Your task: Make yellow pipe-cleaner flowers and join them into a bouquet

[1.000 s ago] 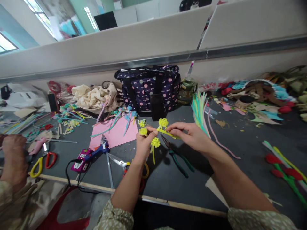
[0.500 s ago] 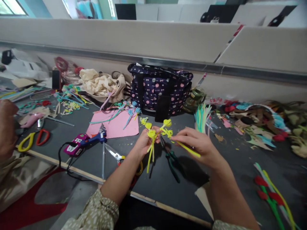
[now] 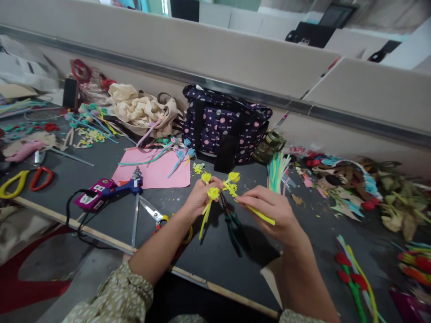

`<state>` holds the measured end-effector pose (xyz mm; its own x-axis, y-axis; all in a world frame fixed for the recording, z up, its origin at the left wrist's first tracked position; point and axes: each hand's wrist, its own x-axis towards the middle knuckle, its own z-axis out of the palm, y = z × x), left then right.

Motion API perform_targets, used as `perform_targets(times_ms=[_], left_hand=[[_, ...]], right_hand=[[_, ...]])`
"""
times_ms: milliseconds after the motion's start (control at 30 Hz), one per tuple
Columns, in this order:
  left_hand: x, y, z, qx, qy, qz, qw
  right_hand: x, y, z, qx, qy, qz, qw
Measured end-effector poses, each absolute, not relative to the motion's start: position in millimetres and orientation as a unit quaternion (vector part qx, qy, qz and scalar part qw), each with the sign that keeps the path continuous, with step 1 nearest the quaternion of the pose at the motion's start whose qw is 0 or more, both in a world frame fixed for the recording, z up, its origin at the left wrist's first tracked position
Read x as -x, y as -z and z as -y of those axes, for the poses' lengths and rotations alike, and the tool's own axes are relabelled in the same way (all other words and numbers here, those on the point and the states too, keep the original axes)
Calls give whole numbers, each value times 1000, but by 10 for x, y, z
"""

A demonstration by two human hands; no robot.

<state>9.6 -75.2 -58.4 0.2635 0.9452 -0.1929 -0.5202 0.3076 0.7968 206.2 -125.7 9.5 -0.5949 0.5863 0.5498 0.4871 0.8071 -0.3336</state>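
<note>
My left hand (image 3: 197, 197) is closed around a small bunch of yellow craft flowers (image 3: 213, 194), whose thin stems hang below the fingers. One flower head (image 3: 234, 177) leans out to the right of that hand. In my right hand (image 3: 272, 208) a yellow fuzzy stem (image 3: 261, 215) is pinched, its near end reaching toward the flowers; whether they touch I cannot tell. Dark green-handled pliers (image 3: 234, 233) lie on the table beneath and between the hands. Partly behind my left forearm are scissors (image 3: 151, 210) with yellow and red handles.
A blue glue gun (image 3: 123, 189) lies against a purple device (image 3: 94, 195), left of me. Pink paper (image 3: 155, 172) sits behind. Further back stand a dotted dark bag (image 3: 215, 121), a phone (image 3: 226, 154) and a bundle of pastel stems (image 3: 278, 170). Red-tipped stems (image 3: 353, 278) lie right.
The view has tilted and shifted right, so the other person's hand at the left edge is gone. Both hands keep their hold, with little movement between them.
</note>
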Motion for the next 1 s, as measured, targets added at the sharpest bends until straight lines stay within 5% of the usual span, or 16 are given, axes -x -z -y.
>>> perform_targets(times_ms=[400,633,833,1000], left_hand=[[-133,588,867,-533,-466,-407,577],[-142,614,930,-745,-366,-293,474],[-143,523,978,-745,-344,-179,543],[-142,501,968,-589,-351,-234,689]], right_hand=[[-2085,-132,1328,291,-60,893,338],[-2086,-123,1310,391,-66,831,389],[-2084,-89,1220,495,-162,742,423],[-2192,-27,1139,483,-266,677,487]])
